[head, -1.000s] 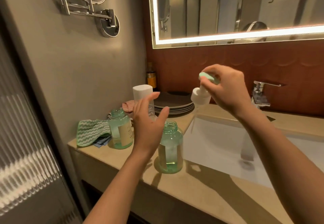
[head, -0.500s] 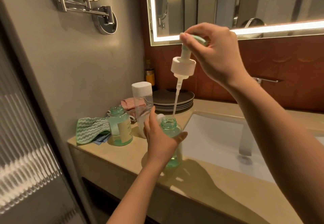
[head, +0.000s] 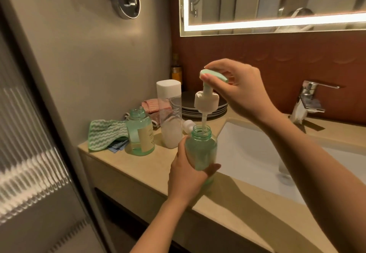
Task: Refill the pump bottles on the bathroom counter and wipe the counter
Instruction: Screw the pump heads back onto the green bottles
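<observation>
The green pump bottle (head: 201,149) is at the front edge of the counter (head: 138,175), just beside the sink basin (head: 249,153). The left hand (head: 186,175) grips it, fingers curled round the lower body; whether its base rests on the counter I cannot tell. Above it, the right hand (head: 243,90) pinches the green top of the pump head (head: 206,100) between thumb and fingertips.

A second ago the pump hung off over the basin and the left hand was open beside the bottle. Half a second ago it was raised high above the neck. Now its dip tube (head: 204,119) reaches down into the open neck, with the white collar well clear of the rim.

This bottle looks close to being shut: the collar has yet to be seated and screwed on.

Behind it are a second open green bottle (head: 139,134), a tall clear refill bottle (head: 169,114) and a loose white pump (head: 187,125). The striped cloth (head: 107,134) lies at the counter's left end, so the wiping is not yet begun.
</observation>
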`<action>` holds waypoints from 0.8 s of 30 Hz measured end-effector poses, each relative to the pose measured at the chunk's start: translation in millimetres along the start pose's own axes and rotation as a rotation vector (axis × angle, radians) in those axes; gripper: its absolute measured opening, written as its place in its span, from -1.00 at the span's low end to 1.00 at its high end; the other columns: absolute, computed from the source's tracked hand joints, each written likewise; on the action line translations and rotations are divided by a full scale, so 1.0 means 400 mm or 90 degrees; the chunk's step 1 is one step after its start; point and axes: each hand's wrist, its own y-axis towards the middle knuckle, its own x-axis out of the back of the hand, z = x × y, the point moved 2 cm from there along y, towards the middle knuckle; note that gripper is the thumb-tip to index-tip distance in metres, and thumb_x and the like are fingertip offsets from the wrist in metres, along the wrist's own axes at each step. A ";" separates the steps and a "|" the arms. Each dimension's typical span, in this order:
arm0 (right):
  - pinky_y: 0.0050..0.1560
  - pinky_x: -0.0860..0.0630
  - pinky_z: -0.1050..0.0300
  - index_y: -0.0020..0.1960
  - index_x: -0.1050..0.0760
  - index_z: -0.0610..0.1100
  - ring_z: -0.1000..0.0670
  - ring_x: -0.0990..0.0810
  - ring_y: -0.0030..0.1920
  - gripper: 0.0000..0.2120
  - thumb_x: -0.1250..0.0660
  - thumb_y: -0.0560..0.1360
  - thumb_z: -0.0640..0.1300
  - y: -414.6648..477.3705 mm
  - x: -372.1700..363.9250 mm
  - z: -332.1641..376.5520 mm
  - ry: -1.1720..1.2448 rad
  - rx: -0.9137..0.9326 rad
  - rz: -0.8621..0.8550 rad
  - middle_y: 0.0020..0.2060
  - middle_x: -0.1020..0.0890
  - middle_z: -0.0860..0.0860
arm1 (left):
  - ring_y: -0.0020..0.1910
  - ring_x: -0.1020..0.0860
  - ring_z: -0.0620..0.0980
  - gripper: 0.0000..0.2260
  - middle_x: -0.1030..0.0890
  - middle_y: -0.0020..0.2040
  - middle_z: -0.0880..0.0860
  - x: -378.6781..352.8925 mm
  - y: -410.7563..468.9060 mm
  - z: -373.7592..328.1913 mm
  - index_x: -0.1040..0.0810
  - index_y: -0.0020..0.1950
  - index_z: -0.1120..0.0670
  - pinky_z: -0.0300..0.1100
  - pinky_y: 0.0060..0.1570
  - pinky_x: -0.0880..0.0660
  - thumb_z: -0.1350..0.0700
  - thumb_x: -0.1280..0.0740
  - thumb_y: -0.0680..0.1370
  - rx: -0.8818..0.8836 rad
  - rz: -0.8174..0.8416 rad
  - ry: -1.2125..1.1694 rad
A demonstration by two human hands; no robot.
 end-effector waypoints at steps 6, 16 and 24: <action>-0.06 -0.50 0.39 0.12 -0.57 -0.04 0.18 -0.57 0.00 -0.70 -0.32 0.48 0.09 -0.040 -0.045 -0.048 0.043 -0.042 0.065 -0.05 -0.61 0.15 | 0.23 -0.47 -0.08 -0.12 -0.48 0.27 -0.20 0.001 -0.001 0.023 -0.10 0.36 -0.36 -0.01 0.17 -0.50 -0.25 -0.52 0.17 -0.014 0.018 0.009; -0.04 -0.54 0.30 0.03 -0.57 0.04 0.21 -0.58 -0.03 -0.68 -0.34 0.36 0.18 -0.068 -0.069 -0.068 0.156 -0.072 0.115 -0.09 -0.62 0.22 | 0.21 -0.47 -0.09 -0.11 -0.47 0.25 -0.17 -0.007 0.004 0.034 -0.02 0.36 -0.35 0.03 0.16 -0.50 -0.36 -0.43 0.15 -0.022 0.024 0.027; 0.11 -0.50 0.25 0.25 -0.37 0.25 0.21 -0.49 0.21 -0.51 -0.40 0.36 0.08 -0.076 -0.072 -0.123 0.317 -0.127 0.404 0.13 -0.54 0.28 | 0.25 -0.45 -0.10 -0.08 -0.46 0.29 -0.17 -0.011 0.008 0.045 -0.02 0.38 -0.34 0.04 0.18 -0.49 -0.39 -0.44 0.15 -0.021 0.033 0.015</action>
